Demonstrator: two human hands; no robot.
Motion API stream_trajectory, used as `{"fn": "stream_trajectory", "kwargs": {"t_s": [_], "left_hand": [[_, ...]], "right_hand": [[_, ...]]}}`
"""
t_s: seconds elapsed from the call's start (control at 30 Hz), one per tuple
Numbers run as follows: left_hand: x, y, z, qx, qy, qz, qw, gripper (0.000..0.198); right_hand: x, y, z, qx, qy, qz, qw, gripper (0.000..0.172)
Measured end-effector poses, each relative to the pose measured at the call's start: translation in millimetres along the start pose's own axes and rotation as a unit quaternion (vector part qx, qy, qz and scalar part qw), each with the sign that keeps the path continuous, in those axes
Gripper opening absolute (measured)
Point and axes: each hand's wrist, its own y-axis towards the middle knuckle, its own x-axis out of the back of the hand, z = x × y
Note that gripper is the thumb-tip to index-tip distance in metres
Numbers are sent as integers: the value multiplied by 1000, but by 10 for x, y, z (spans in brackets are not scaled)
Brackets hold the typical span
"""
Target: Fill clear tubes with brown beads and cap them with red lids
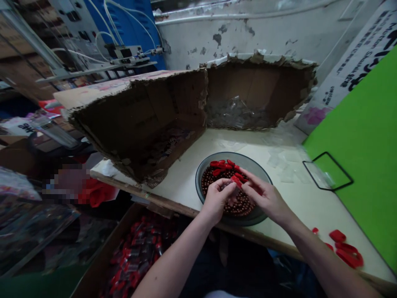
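Over a grey-green bowl (pixel 198 182), my two hands meet around a small red plastic cap (pixel 236 180). My left hand (pixel 215 200) pinches a small clear plastic container (pixel 232 198), partly hidden by the fingers and blurred, just beside the cap. From the other side, the thumb and fingers of my right hand (pixel 268 200) close on the red cap. Shiny brown beads (pixel 243 208) fill the bowl beneath. Several red caps (pixel 221 164) lie on the beads at the bowl's far side.
Behind the bowl, one cut-open cardboard box (pixel 248 82) holds clear plastic containers (pixel 237 108); another (pixel 145 111) is at left. Below the table edge, a carton contains red-capped clear containers (pixel 136 248). Red pieces (pixel 349 252) and a green panel (pixel 362 149) are at right.
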Motion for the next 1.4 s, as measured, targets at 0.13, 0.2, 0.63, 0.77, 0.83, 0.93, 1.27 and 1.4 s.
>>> {"fn": "stream_trajectory", "kwargs": {"t_s": [0.13, 0.2, 0.63, 0.77, 0.83, 0.93, 1.27, 1.4], "left_hand": [[-31, -27, -27, 31, -6, 24, 999, 33], [-54, -51, -21, 50, 10, 55, 997, 34], [-271, -215, -132, -40, 208, 48, 976, 40], [-300, -266, -161, -43, 244, 38, 968, 37], [-295, -262, -162, -48, 251, 28, 966, 37], [-283, -236, -147, -52, 258, 18, 965, 38], [-252, -130, -103, -43, 278, 14, 960, 36], [-251, -59, -176, 13, 222, 56, 973, 39]], "right_hand": [[-7, 86, 24, -6, 74, -76, 994, 47], [-31, 173, 66, -6, 101, -50, 994, 43], [-133, 308, 338, -86, 392, 137, 905, 62], [-149, 262, 383, -78, 368, 95, 922, 58], [-158, 263, 380, -76, 357, 59, 929, 56], [-181, 277, 342, -70, 377, 14, 923, 52], [-229, 313, 231, -78, 363, 28, 928, 48], [-205, 350, 337, -87, 407, 8, 909, 52]]}}
